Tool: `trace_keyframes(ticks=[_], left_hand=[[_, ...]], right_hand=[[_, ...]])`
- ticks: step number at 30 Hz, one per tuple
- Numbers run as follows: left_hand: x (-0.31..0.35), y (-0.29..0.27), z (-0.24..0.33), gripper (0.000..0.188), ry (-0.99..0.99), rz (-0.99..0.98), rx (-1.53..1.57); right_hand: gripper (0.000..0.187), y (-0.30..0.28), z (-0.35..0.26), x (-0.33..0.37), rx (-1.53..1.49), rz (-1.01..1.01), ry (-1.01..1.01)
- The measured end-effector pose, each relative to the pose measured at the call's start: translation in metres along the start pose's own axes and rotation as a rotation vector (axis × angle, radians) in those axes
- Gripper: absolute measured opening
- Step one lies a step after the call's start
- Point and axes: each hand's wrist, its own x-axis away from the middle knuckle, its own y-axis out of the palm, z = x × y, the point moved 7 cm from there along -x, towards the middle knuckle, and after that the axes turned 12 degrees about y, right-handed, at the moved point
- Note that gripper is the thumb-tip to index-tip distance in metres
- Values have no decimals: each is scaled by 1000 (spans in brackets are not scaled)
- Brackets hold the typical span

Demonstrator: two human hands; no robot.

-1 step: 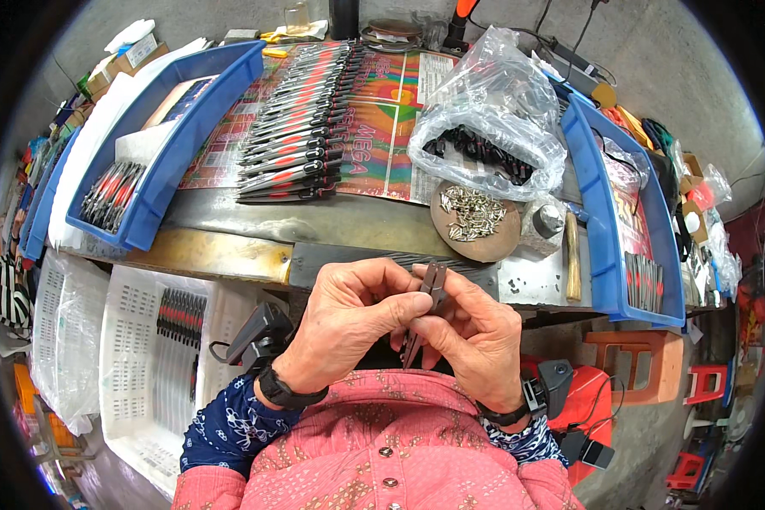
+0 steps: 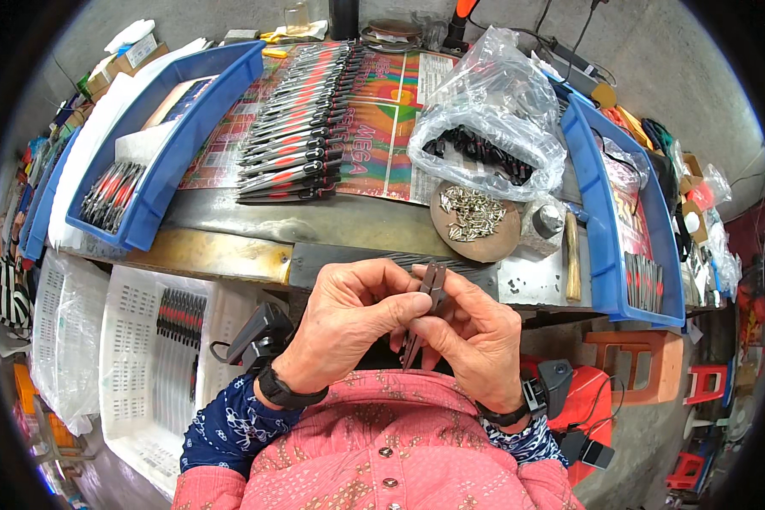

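In front of my chest, near the table edge, my left hand (image 2: 340,319) and my right hand (image 2: 478,338) pinch a slim dark handle piece (image 2: 434,277) between thumbs and fingers. It is long and flat, looks made of two narrow halves side by side, and tilts with its upper end away from me. My fingers cover its middle; a pointed lower end shows beneath my thumbs. Beyond my right hand, a round brown dish (image 2: 493,246) holds many small silvery metal pins (image 2: 470,214). Behind that, a clear plastic bag (image 2: 476,93) contains black parts.
Black-and-red slim tools (image 2: 293,127) lie in a long row on the table. Blue trays (image 2: 166,183) (image 2: 599,246) flank it, holding similar tools. A metal block (image 2: 542,228) and wooden handle (image 2: 572,259) sit at right. A white crate (image 2: 132,340) stands lower left, an orange stool (image 2: 663,344) lower right.
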Motion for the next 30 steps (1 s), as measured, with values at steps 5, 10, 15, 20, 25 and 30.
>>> trace_keyframes(ticks=[5, 10, 15, 20, 25, 30], left_hand=[[0, 0, -1, 9, -12, 10, 44], [1, -1, -2, 8, -18, 12, 63], [2, -1, -2, 14, 2, 9, 23], [2, -1, -1, 14, -4, 4, 26], [3, -1, -1, 11, -7, 1, 47], [2, -2, -2, 8, -11, 4, 87]], right_hand=[[47, 2, 2, 1, -99, -20, 37], [46, 3, 3, 0, -92, -27, 40], [44, 3, 3, -1, -95, -45, 41], [44, 4, 6, -1, -148, -72, 77], [44, 4, 5, 0, -139, -69, 80], [44, 5, 4, 0, -155, -68, 70]])
